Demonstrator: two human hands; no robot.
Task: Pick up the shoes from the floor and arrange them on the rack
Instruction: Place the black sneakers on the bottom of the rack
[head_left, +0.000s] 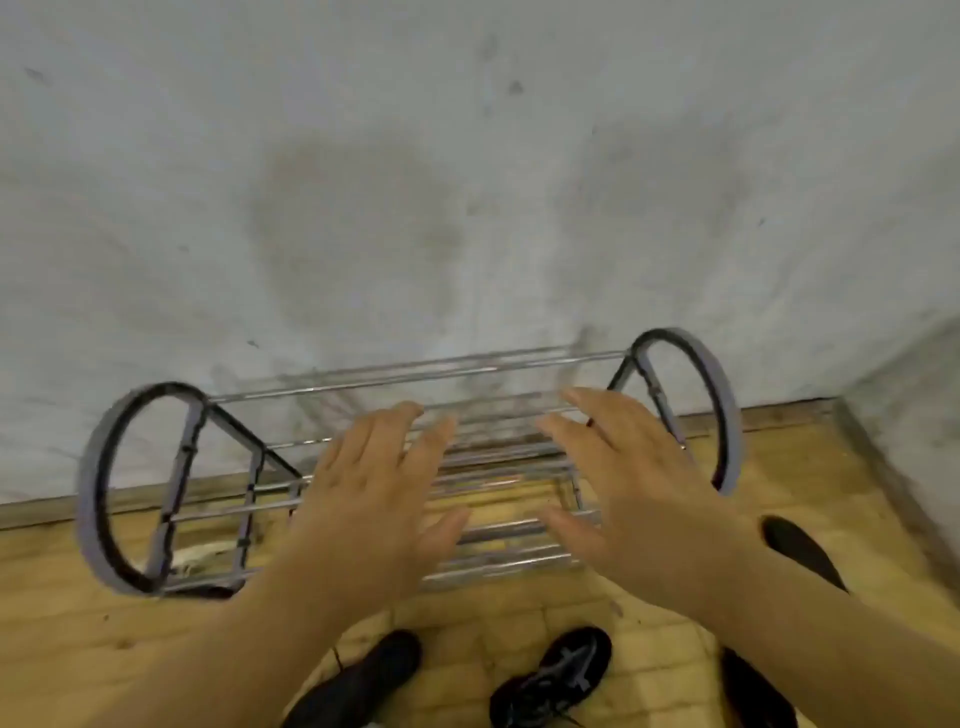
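Observation:
A metal shoe rack (171, 467) with chrome bars and oval grey end frames stands against the wall; its shelves hold no shoes. My left hand (374, 493) and my right hand (634, 488) hover over the rack's middle, palms down, fingers spread, holding nothing. On the floor below them lie a black shoe (363, 680) and a black laced sneaker (556, 680). Another black shoe (800, 551) shows to the right of my right forearm, and a further dark shoe (753, 696) is partly hidden under that arm.
A grey stained wall (467, 182) rises right behind the rack. The floor (78, 649) is yellowish tile. A wall corner closes in at the right (909, 389).

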